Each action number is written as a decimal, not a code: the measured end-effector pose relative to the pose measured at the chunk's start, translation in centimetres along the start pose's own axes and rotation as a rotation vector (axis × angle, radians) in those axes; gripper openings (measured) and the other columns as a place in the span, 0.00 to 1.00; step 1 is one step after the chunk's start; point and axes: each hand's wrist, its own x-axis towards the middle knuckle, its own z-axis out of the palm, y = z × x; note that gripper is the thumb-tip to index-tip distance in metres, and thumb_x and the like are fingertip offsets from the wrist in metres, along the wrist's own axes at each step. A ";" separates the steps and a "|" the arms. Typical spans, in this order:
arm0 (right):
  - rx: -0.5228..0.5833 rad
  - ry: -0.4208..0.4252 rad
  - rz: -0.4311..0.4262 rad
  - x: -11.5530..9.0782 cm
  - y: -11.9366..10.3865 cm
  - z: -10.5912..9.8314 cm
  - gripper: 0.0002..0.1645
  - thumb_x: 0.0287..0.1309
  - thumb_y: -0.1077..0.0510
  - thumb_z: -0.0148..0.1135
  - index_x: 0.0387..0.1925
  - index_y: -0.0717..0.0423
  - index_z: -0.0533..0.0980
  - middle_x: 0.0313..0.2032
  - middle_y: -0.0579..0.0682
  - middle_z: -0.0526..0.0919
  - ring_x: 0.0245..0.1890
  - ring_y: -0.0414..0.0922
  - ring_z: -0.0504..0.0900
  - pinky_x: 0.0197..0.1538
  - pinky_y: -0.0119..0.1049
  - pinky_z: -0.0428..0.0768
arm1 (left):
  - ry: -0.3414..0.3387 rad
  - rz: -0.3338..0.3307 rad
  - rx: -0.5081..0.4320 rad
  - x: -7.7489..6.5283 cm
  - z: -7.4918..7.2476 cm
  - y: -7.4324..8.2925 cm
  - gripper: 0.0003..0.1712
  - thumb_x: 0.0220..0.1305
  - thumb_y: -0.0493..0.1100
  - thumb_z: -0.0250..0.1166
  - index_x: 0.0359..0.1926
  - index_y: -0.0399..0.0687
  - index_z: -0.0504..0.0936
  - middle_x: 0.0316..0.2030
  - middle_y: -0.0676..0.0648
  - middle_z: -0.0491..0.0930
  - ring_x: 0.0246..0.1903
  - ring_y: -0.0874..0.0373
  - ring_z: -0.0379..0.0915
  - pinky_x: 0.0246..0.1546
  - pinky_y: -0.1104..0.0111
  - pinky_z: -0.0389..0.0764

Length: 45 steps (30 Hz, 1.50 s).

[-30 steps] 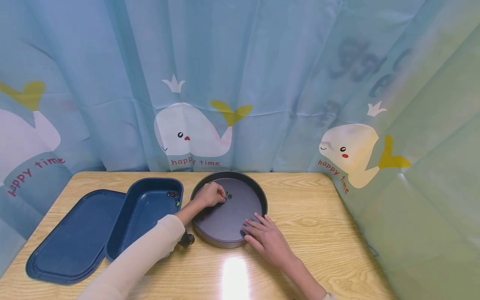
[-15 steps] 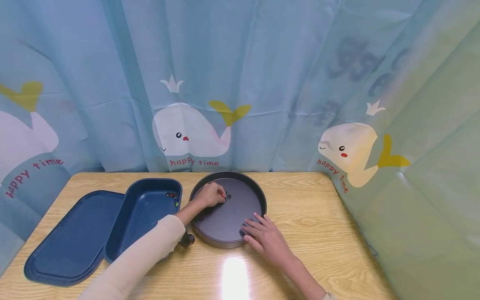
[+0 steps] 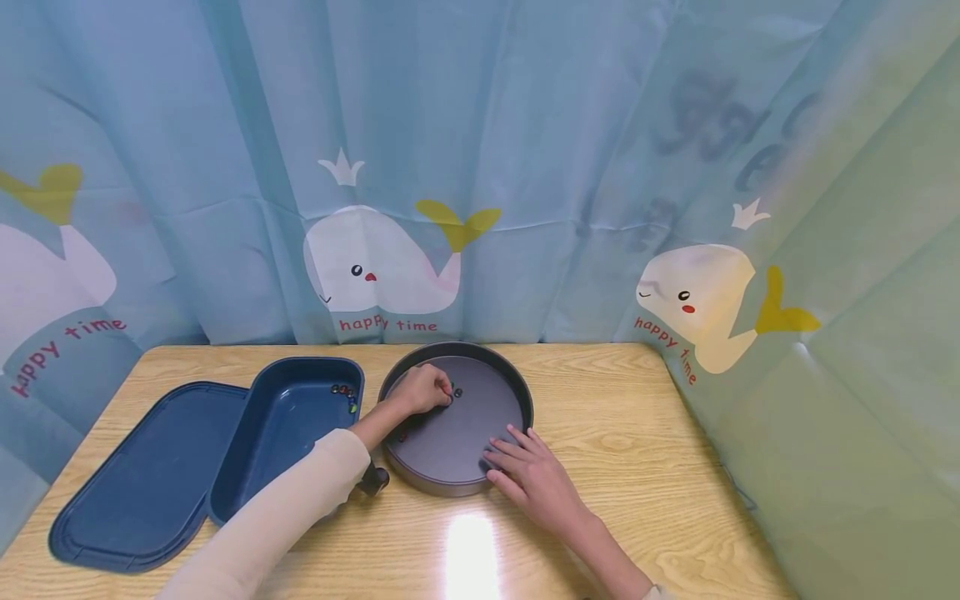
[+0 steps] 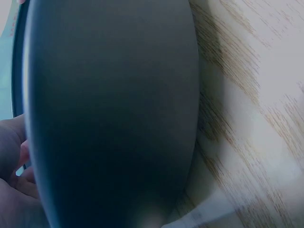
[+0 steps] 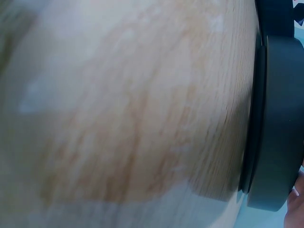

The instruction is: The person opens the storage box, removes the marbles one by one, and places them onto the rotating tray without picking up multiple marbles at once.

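My left hand (image 3: 422, 389) reaches into a round dark grey cake pan (image 3: 480, 446), thumb and fingertips pinched together low over its floor on a small dark marble, mostly hidden by the fingers. Right beside the fingertips lies a dark marble (image 3: 458, 392). A reddish marble (image 3: 402, 437) sits near the pan's left wall, under my wrist. My right hand (image 3: 536, 483), fingers spread and straight, rests at the pan's near right rim. In the left wrist view the pan's outer wall (image 4: 114, 95) covers most of my fingers; the right wrist view shows the same wall (image 5: 280, 123).
Left of the pan stands a deep blue rectangular box (image 3: 281, 442) with several marbles (image 3: 343, 390) in its far right corner. A flat blue lid (image 3: 150, 475) lies left of it, against the box. A blue whale-print curtain (image 3: 510, 167) hangs behind the wooden table (image 3: 615, 408).
The view has shifted slightly. Both hands stay in place, the left one pinching at the same spot in the pan.
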 end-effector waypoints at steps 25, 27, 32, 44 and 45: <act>-0.006 0.002 -0.001 0.0 -0.1 0.0 0.22 0.72 0.43 0.55 0.55 0.50 0.83 0.60 0.48 0.80 0.68 0.54 0.68 0.69 0.57 0.59 | 0.044 0.136 -0.169 -1.2 -3.6 -0.5 0.05 0.63 0.34 0.67 0.39 0.36 0.85 0.30 0.48 0.82 0.30 0.55 0.76 0.33 0.62 0.77; -0.005 -0.003 0.003 0.0 -0.1 0.0 0.22 0.72 0.43 0.55 0.55 0.50 0.83 0.60 0.48 0.79 0.68 0.54 0.68 0.69 0.57 0.59 | 0.053 0.152 -0.191 -1.7 -4.6 -0.6 0.06 0.63 0.34 0.67 0.40 0.36 0.85 0.31 0.47 0.82 0.32 0.53 0.77 0.35 0.61 0.77; -0.003 -0.007 0.010 -0.1 -0.2 0.0 0.23 0.73 0.43 0.54 0.56 0.50 0.82 0.60 0.48 0.79 0.69 0.53 0.67 0.69 0.57 0.59 | 0.080 0.120 -0.233 -2.8 -6.7 -1.6 0.07 0.65 0.36 0.66 0.43 0.37 0.85 0.34 0.46 0.83 0.36 0.51 0.79 0.38 0.59 0.78; 0.009 0.009 -0.008 0.0 -0.1 -0.1 0.22 0.72 0.44 0.55 0.56 0.51 0.83 0.60 0.49 0.79 0.68 0.55 0.68 0.68 0.58 0.59 | 0.166 0.016 -0.242 -6.0 -10.5 -6.7 0.11 0.70 0.37 0.63 0.47 0.33 0.83 0.38 0.40 0.82 0.40 0.45 0.78 0.43 0.53 0.79; 0.005 0.014 -0.010 -0.1 -0.1 0.0 0.22 0.72 0.45 0.55 0.56 0.51 0.83 0.60 0.49 0.79 0.68 0.55 0.68 0.68 0.59 0.60 | 0.157 0.006 -0.252 -6.2 -10.6 -7.2 0.11 0.70 0.37 0.63 0.48 0.32 0.83 0.39 0.39 0.82 0.41 0.44 0.78 0.44 0.52 0.79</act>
